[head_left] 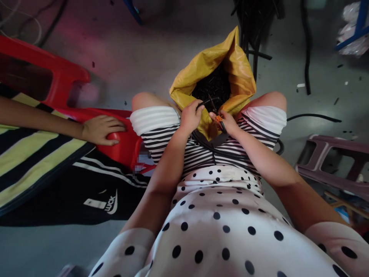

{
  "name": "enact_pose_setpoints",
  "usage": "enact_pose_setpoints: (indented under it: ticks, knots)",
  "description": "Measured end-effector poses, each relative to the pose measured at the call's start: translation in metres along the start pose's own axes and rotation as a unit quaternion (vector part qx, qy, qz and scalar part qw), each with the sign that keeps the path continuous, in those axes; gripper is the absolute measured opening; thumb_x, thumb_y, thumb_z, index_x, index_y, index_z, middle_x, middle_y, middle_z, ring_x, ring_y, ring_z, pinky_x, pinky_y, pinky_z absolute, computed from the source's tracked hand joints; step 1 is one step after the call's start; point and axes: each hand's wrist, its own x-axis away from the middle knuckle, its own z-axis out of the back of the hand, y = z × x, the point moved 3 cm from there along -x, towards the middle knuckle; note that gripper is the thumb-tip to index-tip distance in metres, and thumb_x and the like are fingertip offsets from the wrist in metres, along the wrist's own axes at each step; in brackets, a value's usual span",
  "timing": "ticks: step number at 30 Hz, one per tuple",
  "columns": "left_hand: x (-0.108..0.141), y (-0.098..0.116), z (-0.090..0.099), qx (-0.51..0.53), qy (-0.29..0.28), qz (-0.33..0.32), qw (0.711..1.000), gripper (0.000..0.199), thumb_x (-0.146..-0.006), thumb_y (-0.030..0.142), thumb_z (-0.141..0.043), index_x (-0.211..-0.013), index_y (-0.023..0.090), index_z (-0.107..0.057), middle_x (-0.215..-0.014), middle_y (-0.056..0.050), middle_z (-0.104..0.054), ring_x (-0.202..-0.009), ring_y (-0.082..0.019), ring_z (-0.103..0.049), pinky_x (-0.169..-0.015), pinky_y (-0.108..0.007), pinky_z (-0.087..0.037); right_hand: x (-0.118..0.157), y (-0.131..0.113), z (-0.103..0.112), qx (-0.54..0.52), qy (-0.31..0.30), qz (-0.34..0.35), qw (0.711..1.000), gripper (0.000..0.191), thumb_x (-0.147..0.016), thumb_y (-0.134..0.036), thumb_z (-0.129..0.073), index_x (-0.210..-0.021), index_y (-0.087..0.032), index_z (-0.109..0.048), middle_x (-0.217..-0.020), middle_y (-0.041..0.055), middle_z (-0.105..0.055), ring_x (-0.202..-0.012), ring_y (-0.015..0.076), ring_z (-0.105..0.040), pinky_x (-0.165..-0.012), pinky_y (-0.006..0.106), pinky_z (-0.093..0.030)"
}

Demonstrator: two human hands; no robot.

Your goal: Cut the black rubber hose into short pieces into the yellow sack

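Note:
My left hand is closed around a thin black corrugated tube, whose end points over the mouth of a yellow woven sack. A long length of this tubing curves back across my lap. In my right hand is a pair of scissors with orange on the handle. Their blades reach up beside the tube end; whether they touch it I cannot tell. The sack stands open between my knees, and many short black tube pieces lie inside it.
At my left a person's hand rests on a red plastic stool. A purplish stool stands at my right. Long black tubes lie in a heap on the floor beyond the sack, with another tube farther right.

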Motion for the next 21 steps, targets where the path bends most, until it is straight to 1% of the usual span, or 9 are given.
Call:
enact_pose_setpoints:
  ticks: [3, 6, 10, 16, 19, 21]
  knots:
    - [-0.002, -0.002, 0.000, 0.005, -0.006, 0.001, 1.000, 0.028, -0.107, 0.039, -0.058, -0.117, 0.021, -0.076, -0.121, -0.012, -0.082, -0.117, -0.028, -0.075, -0.110, -0.040, -0.057, 0.002, 0.001, 0.001, 0.021, 0.000, -0.004, 1.000, 0.077, -0.072, -0.095, -0.075, -0.080, -0.027, -0.040, -0.060, -0.0048, -0.043, -0.057, 0.0141, -0.044, -0.049, 0.028, -0.036]
    - [-0.002, -0.004, -0.001, 0.003, -0.003, 0.006, 1.000, 0.030, -0.107, 0.042, -0.057, -0.118, 0.020, -0.076, -0.119, -0.012, -0.082, -0.115, -0.028, -0.075, -0.107, -0.039, -0.057, 0.004, 0.000, 0.003, 0.028, 0.000, 0.002, 1.000, 0.077, -0.072, -0.094, -0.078, -0.077, -0.027, -0.040, -0.055, -0.0052, -0.040, -0.053, 0.0129, -0.041, -0.047, 0.028, -0.029]
    - [-0.002, -0.008, -0.002, 0.007, 0.011, -0.001, 1.000, 0.031, -0.107, 0.044, -0.057, -0.116, 0.021, -0.076, -0.118, -0.011, -0.082, -0.114, -0.027, -0.075, -0.106, -0.038, -0.057, 0.005, -0.002, 0.005, 0.024, 0.008, 0.014, 1.000, 0.077, -0.071, -0.091, -0.081, -0.074, -0.027, -0.039, -0.052, -0.0055, -0.038, -0.052, 0.0117, -0.039, -0.047, 0.027, -0.024]
    - [-0.003, -0.010, -0.002, 0.006, 0.000, -0.013, 1.000, 0.032, -0.107, 0.044, -0.057, -0.117, 0.021, -0.076, -0.116, -0.011, -0.082, -0.113, -0.027, -0.074, -0.104, -0.038, -0.057, 0.007, -0.004, 0.005, 0.014, 0.008, 0.016, 1.000, 0.077, -0.070, -0.088, -0.084, -0.072, -0.027, -0.038, -0.051, -0.0055, -0.038, -0.052, 0.0113, -0.040, -0.047, 0.026, -0.024]
    - [-0.003, -0.010, 0.000, 0.002, -0.007, -0.012, 1.000, 0.030, -0.106, 0.038, -0.057, -0.120, 0.021, -0.076, -0.119, -0.011, -0.082, -0.114, -0.027, -0.074, -0.105, -0.038, -0.057, 0.007, -0.004, 0.005, 0.007, 0.011, 0.018, 1.000, 0.078, -0.068, -0.088, -0.086, -0.072, -0.026, -0.037, -0.052, -0.0058, -0.038, -0.052, 0.0111, -0.040, -0.047, 0.025, -0.024]
    - [-0.003, -0.008, 0.001, -0.002, -0.031, -0.016, 0.999, 0.029, -0.104, 0.034, -0.057, -0.122, 0.020, -0.076, -0.120, -0.010, -0.082, -0.115, -0.027, -0.074, -0.106, -0.038, -0.056, 0.007, -0.003, 0.004, 0.000, 0.001, 0.004, 1.000, 0.077, -0.068, -0.087, -0.086, -0.074, -0.027, -0.039, -0.053, -0.0052, -0.042, -0.052, 0.0115, -0.042, -0.047, 0.026, -0.026]
